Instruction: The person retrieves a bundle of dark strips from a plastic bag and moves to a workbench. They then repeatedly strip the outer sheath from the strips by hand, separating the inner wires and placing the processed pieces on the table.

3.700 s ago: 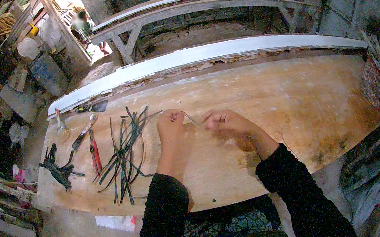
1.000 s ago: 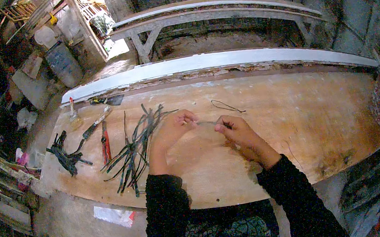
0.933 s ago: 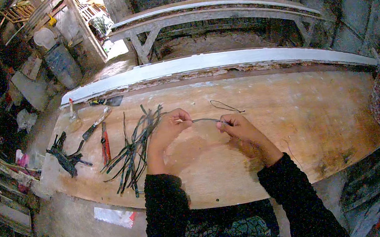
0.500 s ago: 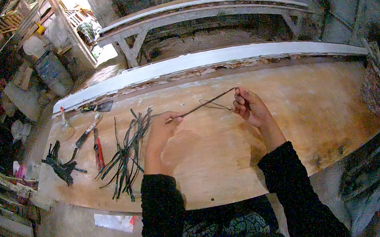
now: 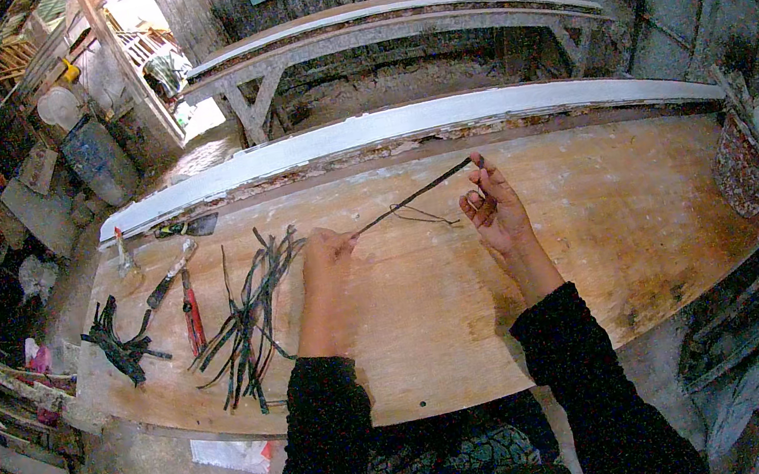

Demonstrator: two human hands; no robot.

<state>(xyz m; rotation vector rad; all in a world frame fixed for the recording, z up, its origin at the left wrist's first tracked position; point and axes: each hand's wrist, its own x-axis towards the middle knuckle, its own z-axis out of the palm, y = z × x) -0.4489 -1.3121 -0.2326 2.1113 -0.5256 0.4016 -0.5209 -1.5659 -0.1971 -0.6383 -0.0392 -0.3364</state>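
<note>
Cluster of short dark strips (image 5: pixel 122 343) is seen at the left end of the wooden table (image 5: pixel 621 225). Just beyond it, a red-tipped object (image 5: pixel 125 260) is placed, its kind too small to tell. To the right of these, a pale-handled tool (image 5: pixel 171 275) is laid aslant, and a red-handled tool (image 5: pixel 193 315) is set nearly lengthwise toward the near edge. Next, a loose heap of long dark strips (image 5: pixel 248 326) is spread, crossed over one another, just left of the left hand (image 5: pixel 329 248). By this hand, its fingers drawn together, one end of a single dark strip (image 5: pixel 415 197) is pinched. The strip is stretched up and rightward above the table; behind it, a thin dark loop (image 5: pixel 432 219) is partly crossed by its line. The other end is gripped between thumb and forefinger of the right hand (image 5: pixel 480 163), whose remaining fingers are loosely curled. At the far right, a mottled sack (image 5: pixel 746 172) is stood near the table's end.
</note>
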